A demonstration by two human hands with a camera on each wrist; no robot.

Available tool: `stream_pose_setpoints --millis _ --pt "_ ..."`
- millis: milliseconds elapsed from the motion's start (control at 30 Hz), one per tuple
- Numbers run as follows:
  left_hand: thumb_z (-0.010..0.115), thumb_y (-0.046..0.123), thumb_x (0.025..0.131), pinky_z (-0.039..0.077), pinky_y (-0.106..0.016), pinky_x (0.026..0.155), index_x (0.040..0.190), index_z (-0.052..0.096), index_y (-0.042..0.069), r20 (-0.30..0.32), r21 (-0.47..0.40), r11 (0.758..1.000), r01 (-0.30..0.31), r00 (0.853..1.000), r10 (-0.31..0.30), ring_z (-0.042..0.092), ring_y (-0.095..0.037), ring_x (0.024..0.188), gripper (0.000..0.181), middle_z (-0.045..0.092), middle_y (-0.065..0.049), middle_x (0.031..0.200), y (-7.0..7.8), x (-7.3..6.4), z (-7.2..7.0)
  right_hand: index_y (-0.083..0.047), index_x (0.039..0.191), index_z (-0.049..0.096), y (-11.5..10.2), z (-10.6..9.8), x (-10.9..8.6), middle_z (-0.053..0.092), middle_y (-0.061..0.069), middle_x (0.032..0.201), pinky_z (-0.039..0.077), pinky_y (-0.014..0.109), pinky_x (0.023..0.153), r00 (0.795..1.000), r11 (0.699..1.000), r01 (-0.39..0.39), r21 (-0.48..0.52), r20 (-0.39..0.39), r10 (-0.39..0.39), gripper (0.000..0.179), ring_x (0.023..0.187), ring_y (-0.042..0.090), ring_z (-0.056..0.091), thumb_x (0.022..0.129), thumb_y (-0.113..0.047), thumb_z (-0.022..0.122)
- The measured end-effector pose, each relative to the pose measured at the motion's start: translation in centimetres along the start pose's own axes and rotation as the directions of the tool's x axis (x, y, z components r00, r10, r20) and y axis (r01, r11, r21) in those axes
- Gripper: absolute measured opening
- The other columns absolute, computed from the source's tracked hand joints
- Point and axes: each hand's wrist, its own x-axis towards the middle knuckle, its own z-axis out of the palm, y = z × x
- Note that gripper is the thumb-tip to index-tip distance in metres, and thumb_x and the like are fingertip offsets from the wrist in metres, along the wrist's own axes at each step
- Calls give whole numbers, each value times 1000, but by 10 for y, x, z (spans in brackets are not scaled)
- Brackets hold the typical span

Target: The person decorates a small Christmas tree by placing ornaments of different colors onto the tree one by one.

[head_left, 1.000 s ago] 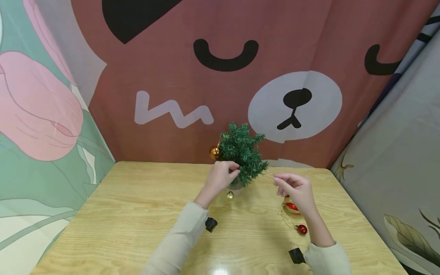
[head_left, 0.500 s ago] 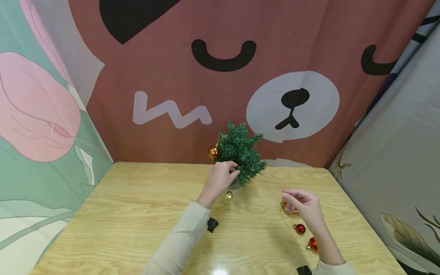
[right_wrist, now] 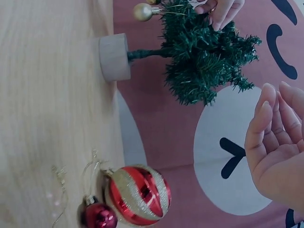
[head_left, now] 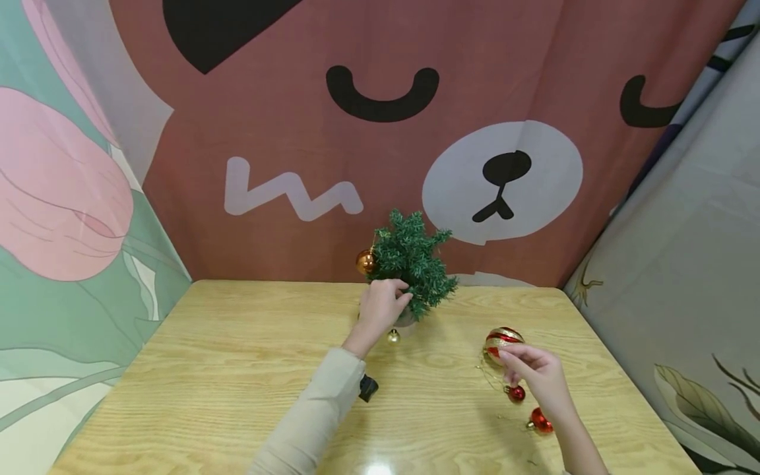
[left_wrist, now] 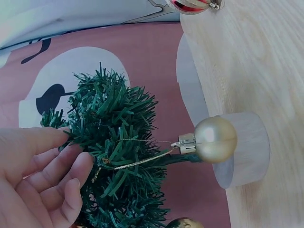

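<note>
A small green Christmas tree [head_left: 412, 257] stands at the table's back on a pale round base [right_wrist: 114, 57]. My left hand [head_left: 382, 303] is at its left side, loosely bent fingers [left_wrist: 78, 166] touching the needles, with no ornament between them. Below that hand a gold ball ornament [left_wrist: 216, 140] hangs by its cord from the tree. An amber ball ornament [head_left: 365, 262] hangs higher on the left. My right hand [head_left: 540, 379] hovers over the table at the right, fingers loosely bent and holding nothing. It partly covers a red and gold striped ball ornament [right_wrist: 137, 194].
Near the right hand lie a small dark red ball ornament [head_left: 515, 394] and a bright red one [head_left: 541, 421], with thin gold cords. A black object [head_left: 368, 388] shows by the left sleeve. A curtain with a bear's face [head_left: 285, 119] hangs behind the wooden table [head_left: 237, 369].
My right hand has drawn back toward me and to the right, away from the tree, uncovering the striped and bright red ornaments. My left hand has stayed at the tree.
</note>
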Motion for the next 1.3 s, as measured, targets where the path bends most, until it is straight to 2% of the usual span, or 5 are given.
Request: stream_pose_setpoints --millis 233,367,1000,1167,1300 --pt "67 19 84 37 -17 40 96 74 11 -1 -13 1000 -1 1000 1 62 -11 61 16 70 -2 80 -1 0 1 14 104 60 100 -48 -7 61 13 68 49 33 45 997 997 -81 1 -3 81 23 52 20 58 88 -3 59" --pt "67 19 84 38 -18 41 95 74 11 -8 -11 1000 -7 1000 6 63 -11 62 15 70 -2 80 -1 1 0 10 106 61 117 -60 -14 63 14 72 51 38 51 984 984 -172 -51 -62 168 28 58 24 61 88 -11 62" --pt "66 18 85 42 -18 45 96 73 9 1 -10 1000 -19 1000 19 63 -10 63 16 70 -2 78 -2 -1 0 6 107 63 95 -81 -51 70 -4 88 53 27 64 930 908 -366 -202 -124 347 36 74 11 66 83 -20 69" --pt "66 18 85 41 -18 44 95 73 9 -2 -11 1000 -25 1000 25 63 -10 61 16 70 -2 78 -2 0 0 6 104 65 63 -76 -55 70 -1 87 53 26 63 939 909 -344 -237 -78 335 26 74 8 65 85 -12 65" --pt "67 18 84 41 -18 45 95 73 9 -8 -5 1000 -28 1000 28 63 -10 61 15 70 -2 77 -3 0 0 8 102 65 31 -64 -56 68 -9 85 52 26 63 910 868 -415 -272 -132 394 24 73 6 63 85 -8 65"
